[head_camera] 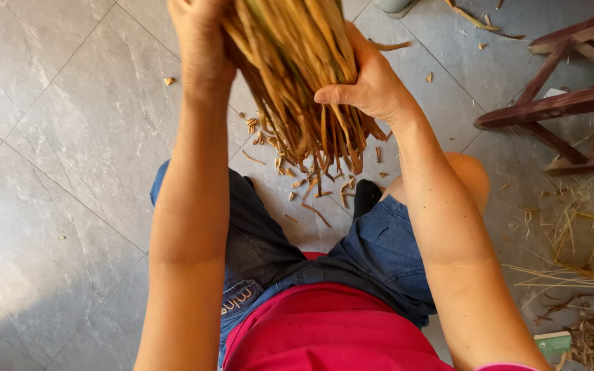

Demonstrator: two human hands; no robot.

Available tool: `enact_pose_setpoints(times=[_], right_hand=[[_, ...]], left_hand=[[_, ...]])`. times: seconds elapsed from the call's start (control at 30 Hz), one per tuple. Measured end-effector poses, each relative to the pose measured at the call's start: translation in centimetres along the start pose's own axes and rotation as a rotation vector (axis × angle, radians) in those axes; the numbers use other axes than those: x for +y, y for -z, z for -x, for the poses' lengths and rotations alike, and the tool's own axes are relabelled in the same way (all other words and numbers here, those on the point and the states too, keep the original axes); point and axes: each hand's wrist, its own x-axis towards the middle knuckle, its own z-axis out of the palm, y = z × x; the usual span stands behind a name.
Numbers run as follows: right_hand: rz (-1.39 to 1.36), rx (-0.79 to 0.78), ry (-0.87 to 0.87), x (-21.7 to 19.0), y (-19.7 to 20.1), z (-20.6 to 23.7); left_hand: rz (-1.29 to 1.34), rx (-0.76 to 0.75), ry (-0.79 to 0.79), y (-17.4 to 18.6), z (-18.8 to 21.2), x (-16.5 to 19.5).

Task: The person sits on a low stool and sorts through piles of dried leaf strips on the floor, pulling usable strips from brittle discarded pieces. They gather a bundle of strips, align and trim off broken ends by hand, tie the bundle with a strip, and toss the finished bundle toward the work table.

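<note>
Both hands are gripping a bundle of dried reed strips [297, 75]: left hand [201, 41] wrapping its left side, right hand [369, 82] clamping its right, scraps [304, 185] lying on the floor below.

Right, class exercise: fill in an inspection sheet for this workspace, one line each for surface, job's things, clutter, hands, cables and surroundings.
Surface: grey tiled floor, seen from above past the person's lap.
Job's things: bundle of dried tan plant strips, held upright with the cut ends hanging down.
Clutter: short strip offcuts scattered on the tiles below the bundle; loose straw at the right.
Hands: left hand and right hand both clasp the bundle from opposite sides.
Cables: nothing seen.
Surroundings: dark red wooden frame at the right; small green-edged box at the lower right.
</note>
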Motion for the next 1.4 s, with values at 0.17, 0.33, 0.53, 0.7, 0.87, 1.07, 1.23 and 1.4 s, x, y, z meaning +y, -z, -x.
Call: enact_pose_setpoints(times=[0.17,0.33,0.53,0.7,0.87,1.07,1.23,1.4], right_hand=[[0.079,-0.133,-0.23,-0.7,1.2,2.1],[0.077,-0.163,-0.5,-1.1,1.5,4.9],[0.709,-0.222,-0.711,2.5,4.1,8.0],[0.763,0.096,-0.689,3.4,8.5,10.4],[0.06,0.724,0.116,0.4,10.7,10.3],[-0.063,0.28,0.176,-2.1,3.8,7.7],[-0.151,-0.009,0.11,-2.6,-3.2,5.7],[-0.475,-0.02,0.071,-3.2,-3.8,7.6]], left_hand=[[0.232,0.016,0.077,5.4,-1.4,1.5],[0.315,0.021,0.004,9.3,-1.4,3.6],[0.067,-0.005,0.037,10.8,-1.7,7.3],[-0.016,-0.031,-0.002,11.3,-1.2,11.5],[-0.053,-0.043,-0.014,10.9,1.1,12.8],[-0.084,-0.107,0.025,5.6,2.7,8.8],[-0.108,-0.236,0.135,0.7,5.0,2.0],[-0.058,-0.319,0.215,-1.3,5.9,0.4]])
